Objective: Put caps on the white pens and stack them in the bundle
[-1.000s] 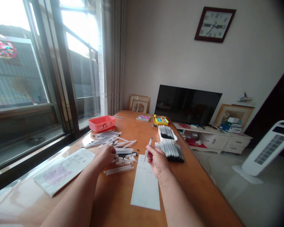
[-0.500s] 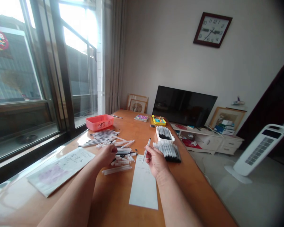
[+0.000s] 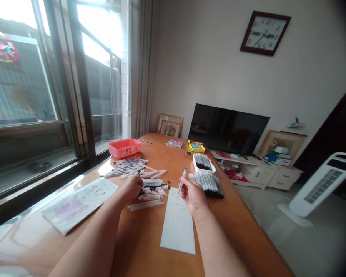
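My right hand (image 3: 193, 194) is closed around a pen (image 3: 182, 181) with a clear barrel and a dark end, held tilted above a strip of white paper (image 3: 178, 231). Faint writing shows near the paper's top. My left hand (image 3: 133, 187) has its fingers pinched together at the edge of the loose pen parts; whatever they hold is hidden. Beside it lie white pen caps (image 3: 152, 195) and several clear tubes (image 3: 145, 206). Farther back is a heap of pens (image 3: 129, 165). To the right, pens with black ends (image 3: 207, 184) lie in a neat row.
A white box of pens (image 3: 204, 164) stands behind the row. At the left are a pink basket (image 3: 125, 149) and a writing booklet (image 3: 80, 204). A yellow box (image 3: 196, 147) and a small book (image 3: 175, 143) sit at the table's far end.
The whole view has shifted slightly to the right. Both hands keep nearly the same pose, with the pen still in my right hand above the paper.
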A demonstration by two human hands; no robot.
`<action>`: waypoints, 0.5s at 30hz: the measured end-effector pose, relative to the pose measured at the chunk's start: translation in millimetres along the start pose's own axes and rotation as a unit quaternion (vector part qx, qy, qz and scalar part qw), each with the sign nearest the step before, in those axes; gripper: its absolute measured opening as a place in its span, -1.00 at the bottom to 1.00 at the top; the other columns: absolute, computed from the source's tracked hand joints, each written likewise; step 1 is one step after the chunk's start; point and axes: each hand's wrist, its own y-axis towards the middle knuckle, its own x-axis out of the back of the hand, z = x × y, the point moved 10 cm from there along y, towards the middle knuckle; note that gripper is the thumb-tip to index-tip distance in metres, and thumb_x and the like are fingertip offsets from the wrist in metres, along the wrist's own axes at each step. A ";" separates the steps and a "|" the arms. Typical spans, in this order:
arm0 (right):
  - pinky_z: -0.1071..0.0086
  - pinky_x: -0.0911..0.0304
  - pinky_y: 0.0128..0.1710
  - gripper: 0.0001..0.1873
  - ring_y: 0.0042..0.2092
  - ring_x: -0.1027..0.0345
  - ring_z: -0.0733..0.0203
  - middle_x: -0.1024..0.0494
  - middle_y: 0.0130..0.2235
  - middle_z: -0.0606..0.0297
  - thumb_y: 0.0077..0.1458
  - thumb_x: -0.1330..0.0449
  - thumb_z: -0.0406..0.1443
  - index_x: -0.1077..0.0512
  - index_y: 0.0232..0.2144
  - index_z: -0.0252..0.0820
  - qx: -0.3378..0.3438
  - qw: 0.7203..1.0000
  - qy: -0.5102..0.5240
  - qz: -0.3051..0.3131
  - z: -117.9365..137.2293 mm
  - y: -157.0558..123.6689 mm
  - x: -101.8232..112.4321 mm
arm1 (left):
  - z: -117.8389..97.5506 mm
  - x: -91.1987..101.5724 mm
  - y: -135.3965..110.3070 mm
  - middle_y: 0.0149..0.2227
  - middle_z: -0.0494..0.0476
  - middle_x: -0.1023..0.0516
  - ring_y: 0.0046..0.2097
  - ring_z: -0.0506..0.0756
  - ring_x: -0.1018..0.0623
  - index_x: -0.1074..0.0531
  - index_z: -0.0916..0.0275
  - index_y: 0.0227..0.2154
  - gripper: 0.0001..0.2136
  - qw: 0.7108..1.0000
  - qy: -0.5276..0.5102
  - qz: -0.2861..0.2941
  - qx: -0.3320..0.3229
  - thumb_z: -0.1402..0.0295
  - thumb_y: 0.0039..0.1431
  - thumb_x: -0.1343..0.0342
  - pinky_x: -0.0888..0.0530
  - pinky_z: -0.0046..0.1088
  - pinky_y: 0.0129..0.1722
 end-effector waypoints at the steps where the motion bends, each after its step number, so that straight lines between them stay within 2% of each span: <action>1: 0.50 0.00 -0.61 -0.62 -0.52 -0.20 0.38 -0.45 -0.50 0.39 -0.20 -0.51 -0.13 -0.46 -0.42 -0.18 0.001 1.000 0.000 0.000 0.2 0.1 0.1 | 1.4 0.3 0.4 -0.42 0.15 -0.62 -0.33 0.17 -0.54 -0.59 0.17 -0.45 -0.80 1.000 0.003 -0.001 0.001 0.49 -0.16 -0.11 -0.30 -0.40 -0.39; 9: 0.49 -0.01 -0.61 -0.62 -0.53 -0.21 0.38 -0.47 -0.50 0.37 -0.20 -0.51 -0.12 -0.46 -0.44 -0.18 0.001 1.000 -0.003 -0.002 1.4 -1.2 -1.1 | 5.3 -6.7 0.8 -0.50 0.10 -0.58 -0.43 0.14 -0.50 -0.59 0.15 -0.47 -0.86 0.999 0.025 0.026 0.005 0.40 -0.11 -0.14 -0.24 -0.40 -0.46; 15: 0.51 0.01 -0.61 -0.62 -0.53 -0.19 0.39 -0.43 -0.52 0.39 -0.21 -0.51 -0.13 -0.47 -0.45 -0.19 -0.003 1.000 0.004 -0.006 2.5 -3.8 -2.7 | -0.7 -3.5 0.1 -0.42 0.13 -0.61 -0.33 0.14 -0.52 -0.56 0.16 -0.49 -0.90 0.999 0.043 0.005 -0.017 0.39 -0.04 -0.13 -0.26 -0.41 -0.39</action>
